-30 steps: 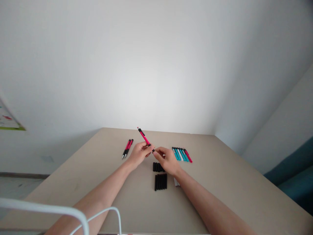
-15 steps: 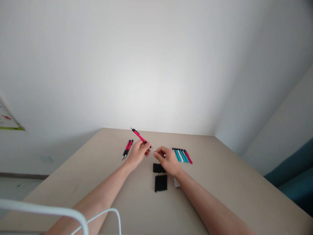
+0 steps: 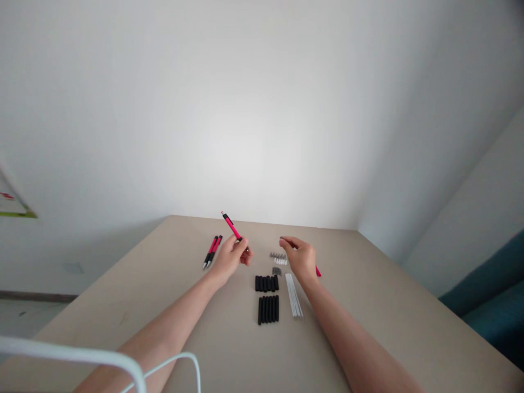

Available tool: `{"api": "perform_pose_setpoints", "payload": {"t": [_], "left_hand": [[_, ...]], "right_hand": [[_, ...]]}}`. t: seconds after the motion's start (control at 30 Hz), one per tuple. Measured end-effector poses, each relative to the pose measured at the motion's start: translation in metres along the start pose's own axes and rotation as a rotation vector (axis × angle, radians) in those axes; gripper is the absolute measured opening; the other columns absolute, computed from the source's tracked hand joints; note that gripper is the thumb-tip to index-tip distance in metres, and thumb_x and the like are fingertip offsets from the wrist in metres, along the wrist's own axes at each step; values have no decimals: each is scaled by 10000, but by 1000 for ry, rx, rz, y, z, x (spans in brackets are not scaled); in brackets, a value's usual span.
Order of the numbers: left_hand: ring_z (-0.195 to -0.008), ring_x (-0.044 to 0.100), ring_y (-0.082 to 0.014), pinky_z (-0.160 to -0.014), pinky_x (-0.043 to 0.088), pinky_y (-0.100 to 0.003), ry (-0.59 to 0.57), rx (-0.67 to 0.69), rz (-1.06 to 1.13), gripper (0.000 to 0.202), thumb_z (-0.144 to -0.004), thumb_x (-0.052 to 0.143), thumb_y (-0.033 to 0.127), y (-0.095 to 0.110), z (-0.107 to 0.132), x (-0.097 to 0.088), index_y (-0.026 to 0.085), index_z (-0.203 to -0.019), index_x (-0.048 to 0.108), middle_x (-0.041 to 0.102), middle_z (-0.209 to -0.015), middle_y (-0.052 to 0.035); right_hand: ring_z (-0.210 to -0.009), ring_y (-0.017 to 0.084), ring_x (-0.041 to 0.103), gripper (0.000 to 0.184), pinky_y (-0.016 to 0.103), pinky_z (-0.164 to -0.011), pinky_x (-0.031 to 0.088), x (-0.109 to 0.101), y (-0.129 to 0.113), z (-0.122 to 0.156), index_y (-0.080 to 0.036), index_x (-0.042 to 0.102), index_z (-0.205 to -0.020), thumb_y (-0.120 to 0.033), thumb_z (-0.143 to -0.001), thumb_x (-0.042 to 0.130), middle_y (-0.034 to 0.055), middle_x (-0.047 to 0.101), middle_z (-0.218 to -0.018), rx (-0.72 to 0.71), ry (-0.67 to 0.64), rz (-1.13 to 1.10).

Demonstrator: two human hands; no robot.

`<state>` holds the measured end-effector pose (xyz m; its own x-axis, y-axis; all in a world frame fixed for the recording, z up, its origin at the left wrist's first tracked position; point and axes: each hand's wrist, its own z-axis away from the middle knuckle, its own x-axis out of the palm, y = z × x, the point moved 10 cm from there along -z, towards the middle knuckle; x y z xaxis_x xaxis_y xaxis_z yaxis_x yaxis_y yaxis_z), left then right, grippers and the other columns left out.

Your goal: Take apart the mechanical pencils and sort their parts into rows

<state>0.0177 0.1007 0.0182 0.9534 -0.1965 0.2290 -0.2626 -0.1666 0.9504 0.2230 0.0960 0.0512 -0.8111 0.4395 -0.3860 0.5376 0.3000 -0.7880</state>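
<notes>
My left hand (image 3: pixel 230 256) holds a pink and black pen (image 3: pixel 231 226) that points up and away to the left. My right hand (image 3: pixel 301 256) hovers with loosely curled fingers over the row of pen barrels, of which only a pink end (image 3: pixel 318 271) shows past the hand. It holds nothing that I can see. Between the hands lie small silver and white tips (image 3: pixel 278 255). Closer to me sit two groups of black grip sleeves (image 3: pixel 268 297) and a bundle of white refills (image 3: pixel 293 288).
Two finished pink pens (image 3: pixel 213 251) lie at the far left of the beige table (image 3: pixel 164 305). A white tube frame (image 3: pixel 102 357) crosses the lower left corner. A dark teal seat (image 3: pixel 487 305) stands beyond the table's right edge.
My right hand let go of the pen's tip and moved right and away, over the barrels. The left hand kept the pen, tilting it slightly. The tips and refills are now uncovered.
</notes>
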Motion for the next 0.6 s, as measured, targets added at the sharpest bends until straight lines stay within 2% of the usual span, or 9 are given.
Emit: {"api": "perform_pose_setpoints", "payload": {"t": [0.23,0.47,0.6], "left_hand": [[-438,531,-87,-451,424,-220,32,-13,-41,321,-773,590,458,-3,-1,-4,166,-805,461,599,-638,18],[-434,526,-86,-447,425,-218,36,-14,-61,311,-783,573,454,-6,-2,-6,168,-814,454,592,-637,16],[-424,525,-91,-433,426,-217,43,8,-165,301,-805,522,466,-6,-3,-7,175,-817,445,593,-626,16]], "right_hand": [[-819,203,659,237,296,-760,489,4,6,-3,-212,735,-852,-318,-762,541,37,727,-854,-53,-19,52],[-717,208,664,231,313,-720,501,-10,16,-13,-199,725,-830,-337,-752,557,45,726,-788,-22,12,133],[-722,191,657,193,296,-716,495,-1,9,-10,-204,719,-811,-292,-754,556,37,723,-801,-93,-29,149]]}}
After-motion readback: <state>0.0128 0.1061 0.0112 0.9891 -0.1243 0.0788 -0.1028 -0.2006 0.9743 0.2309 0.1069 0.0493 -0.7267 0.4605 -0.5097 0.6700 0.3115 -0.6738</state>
